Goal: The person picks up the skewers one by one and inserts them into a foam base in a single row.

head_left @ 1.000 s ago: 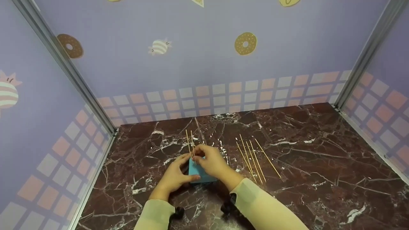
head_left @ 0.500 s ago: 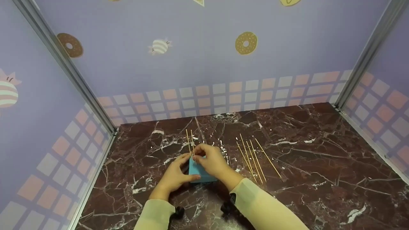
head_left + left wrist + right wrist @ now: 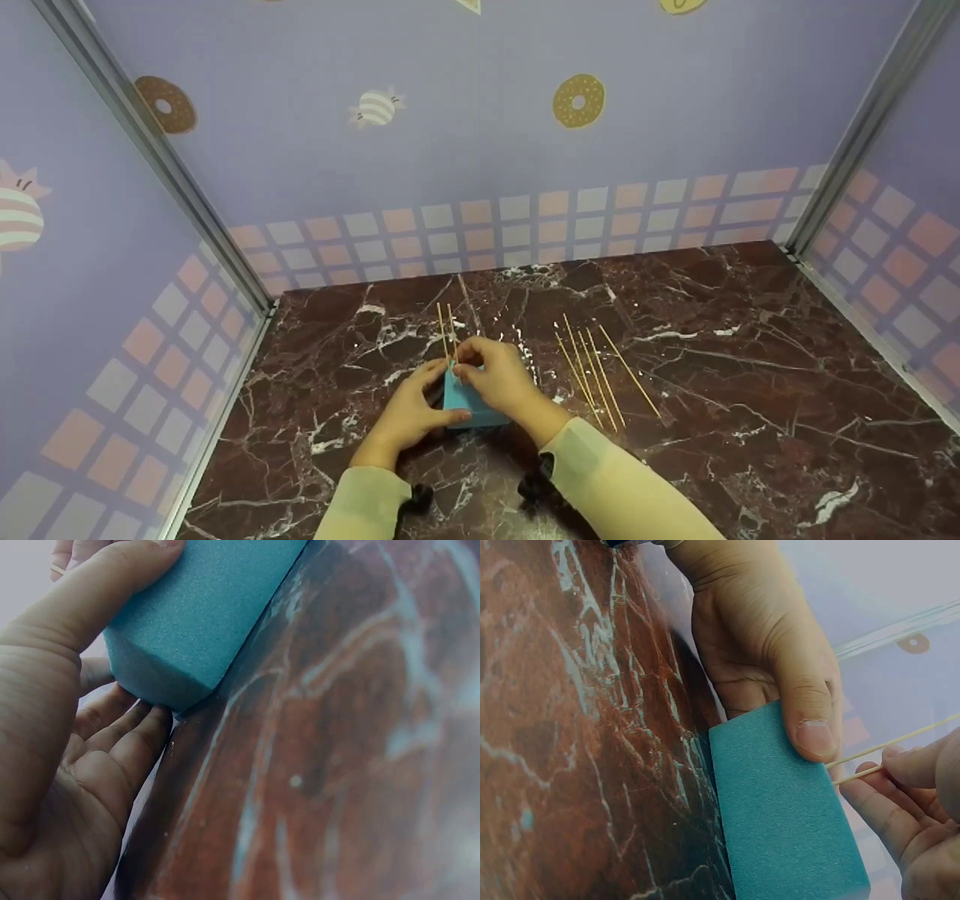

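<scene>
A blue foam block sits on the marble-patterned table. My left hand grips its left side, the thumb lying along the near side and the fingers around the far side. In the left wrist view, fingertips reach the lower edge of the foam block. My right hand pinches a thin wooden skewer low down, close over the block's top. That skewer meets the foam in the right wrist view. Just left of it, a second skewer stands upright in the block, not held.
Several loose skewers lie on the table right of the block, pointing away from me. Small white crumbs are scattered behind the right hand. Purple patterned walls close off the back and both sides.
</scene>
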Demonstrator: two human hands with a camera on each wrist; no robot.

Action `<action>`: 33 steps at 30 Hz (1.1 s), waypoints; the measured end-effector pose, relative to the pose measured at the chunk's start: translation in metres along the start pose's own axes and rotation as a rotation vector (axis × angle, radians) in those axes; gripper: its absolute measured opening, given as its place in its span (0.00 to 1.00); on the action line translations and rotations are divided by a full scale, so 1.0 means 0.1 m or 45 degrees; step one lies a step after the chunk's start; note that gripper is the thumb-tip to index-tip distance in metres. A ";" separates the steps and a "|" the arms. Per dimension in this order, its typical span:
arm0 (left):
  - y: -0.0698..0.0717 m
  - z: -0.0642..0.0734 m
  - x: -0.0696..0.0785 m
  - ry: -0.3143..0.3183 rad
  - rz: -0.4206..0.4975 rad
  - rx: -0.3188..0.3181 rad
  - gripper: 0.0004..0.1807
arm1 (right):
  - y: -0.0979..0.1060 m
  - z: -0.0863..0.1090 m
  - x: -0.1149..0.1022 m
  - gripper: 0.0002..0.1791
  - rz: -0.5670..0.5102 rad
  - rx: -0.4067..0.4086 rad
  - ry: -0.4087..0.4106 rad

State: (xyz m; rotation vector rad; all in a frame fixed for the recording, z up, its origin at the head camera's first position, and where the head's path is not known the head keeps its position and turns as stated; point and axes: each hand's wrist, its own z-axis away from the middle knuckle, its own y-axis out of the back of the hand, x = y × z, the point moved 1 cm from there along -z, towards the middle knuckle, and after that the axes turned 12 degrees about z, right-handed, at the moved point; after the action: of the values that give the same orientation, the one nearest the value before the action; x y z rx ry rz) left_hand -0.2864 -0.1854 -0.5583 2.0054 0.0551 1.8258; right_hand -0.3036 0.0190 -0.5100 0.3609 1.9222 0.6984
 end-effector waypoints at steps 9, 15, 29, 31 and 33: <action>-0.01 0.02 0.01 0.013 0.028 -0.002 0.62 | 0.04 0.02 -0.01 0.03 -0.002 -0.053 0.014; -0.03 0.01 0.01 -0.001 0.031 -0.011 0.62 | 0.09 0.04 -0.01 0.02 0.044 -0.092 0.003; -0.05 0.01 0.01 0.036 0.124 -0.008 0.64 | 0.84 0.28 0.15 0.07 0.083 -0.030 -0.068; -0.05 0.01 0.02 0.040 0.111 -0.002 0.65 | 0.99 0.32 0.19 0.07 0.082 -0.004 -0.081; -0.04 0.01 0.03 0.042 0.100 -0.001 0.65 | 1.13 0.37 0.22 0.08 0.090 0.029 -0.091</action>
State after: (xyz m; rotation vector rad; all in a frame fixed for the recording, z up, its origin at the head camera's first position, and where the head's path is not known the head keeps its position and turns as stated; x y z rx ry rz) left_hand -0.2838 -0.1809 -0.5567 2.0035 -0.0145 1.9066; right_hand -0.2867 0.1314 -0.4681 0.4641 1.8585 0.7009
